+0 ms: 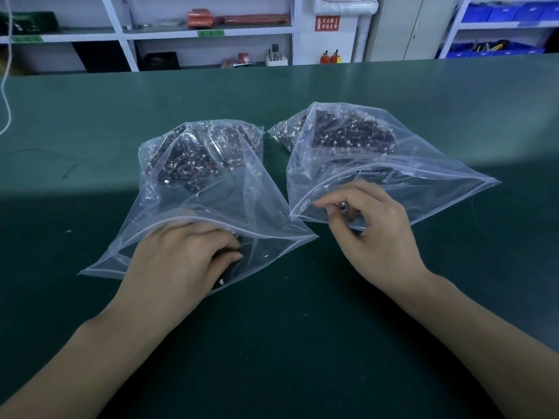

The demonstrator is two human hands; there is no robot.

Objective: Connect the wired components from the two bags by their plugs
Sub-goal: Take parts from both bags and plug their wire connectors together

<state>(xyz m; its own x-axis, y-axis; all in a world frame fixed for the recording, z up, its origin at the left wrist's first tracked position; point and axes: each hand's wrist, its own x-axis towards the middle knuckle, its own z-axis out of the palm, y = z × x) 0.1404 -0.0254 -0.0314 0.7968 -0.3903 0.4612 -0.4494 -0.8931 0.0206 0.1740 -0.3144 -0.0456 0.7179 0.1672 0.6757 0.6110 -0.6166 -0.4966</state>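
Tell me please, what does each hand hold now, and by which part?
The right hand pinches a small dark component at the right bag's mouth; the exact part is unclear. The left hand reaches into the left bag; its grip is hidden.

Left hand (178, 255) reaches into left bag (242, 189); right hand (372, 225) pinches a component (343, 208).
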